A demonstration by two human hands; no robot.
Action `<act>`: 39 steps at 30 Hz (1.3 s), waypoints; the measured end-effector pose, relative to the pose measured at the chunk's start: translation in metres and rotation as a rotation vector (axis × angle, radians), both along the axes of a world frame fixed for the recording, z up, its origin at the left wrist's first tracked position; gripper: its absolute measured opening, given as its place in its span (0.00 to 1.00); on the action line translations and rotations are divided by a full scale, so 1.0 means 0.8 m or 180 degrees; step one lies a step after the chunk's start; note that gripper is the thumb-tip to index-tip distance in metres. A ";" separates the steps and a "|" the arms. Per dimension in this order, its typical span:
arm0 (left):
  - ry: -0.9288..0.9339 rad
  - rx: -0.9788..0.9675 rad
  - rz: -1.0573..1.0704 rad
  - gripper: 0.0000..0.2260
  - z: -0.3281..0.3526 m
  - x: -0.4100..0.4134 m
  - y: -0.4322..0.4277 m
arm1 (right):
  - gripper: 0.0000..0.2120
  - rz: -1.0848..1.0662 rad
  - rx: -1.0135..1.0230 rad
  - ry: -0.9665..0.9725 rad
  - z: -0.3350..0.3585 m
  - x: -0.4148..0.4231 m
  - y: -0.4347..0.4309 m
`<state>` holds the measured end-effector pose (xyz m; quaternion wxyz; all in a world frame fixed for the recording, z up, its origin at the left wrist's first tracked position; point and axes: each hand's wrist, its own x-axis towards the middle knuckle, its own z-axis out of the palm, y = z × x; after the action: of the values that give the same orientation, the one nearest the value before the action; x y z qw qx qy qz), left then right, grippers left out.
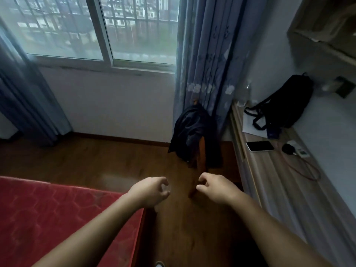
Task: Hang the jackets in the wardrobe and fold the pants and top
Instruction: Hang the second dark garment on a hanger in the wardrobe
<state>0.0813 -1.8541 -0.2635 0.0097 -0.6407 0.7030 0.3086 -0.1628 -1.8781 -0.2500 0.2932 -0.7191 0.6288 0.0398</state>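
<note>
Down at the left lies a red quilted mattress (57, 218), its corner against the brown wooden floor (115, 157). A white-framed barred window (77, 26) sits above on the far wall. Both bare arms reach out over the floor. The left hand (152, 189) hangs past the mattress corner, its grip slack: fingers loosely curled, nothing in them. Just beside it, not touching, the right hand (215, 187) has the same loose, empty grip. Beyond the hands, a dark navy jacket (190, 132) is draped in a crumpled heap over the back of a reddish wooden chair (201, 147). Its cloth hangs low toward the floor, right in front of the blue flowered curtain (208, 64). Further right runs a pale wood-grain surface (279, 185). It carries a black backpack (285, 106) leaned on the wall, a white-edged phone (260, 146) lying flat and a looped red cable (304, 168).
</note>
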 end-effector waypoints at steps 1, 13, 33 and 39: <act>-0.0017 -0.0006 -0.0038 0.21 -0.001 0.003 -0.023 | 0.21 -0.0043 0.0020 -0.0013 -0.002 0.003 -0.019; -0.0169 -0.0130 -0.0365 0.26 -0.027 -0.025 -0.289 | 0.23 -0.0273 0.0040 0.0039 -0.044 -0.023 -0.275; -0.0752 0.0180 -0.0228 0.55 -0.146 -0.109 -0.629 | 0.57 0.0534 0.0225 0.0695 -0.157 -0.047 -0.625; -0.0558 -0.0081 -0.0548 0.53 -0.185 -0.110 -0.676 | 0.45 0.0241 0.0035 0.0450 -0.187 -0.036 -0.657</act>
<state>-0.0068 -2.3951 -0.4116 0.0895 -0.6025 0.7557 0.2405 -0.1918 -2.4036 -0.3995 0.2503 -0.7360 0.6201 0.1051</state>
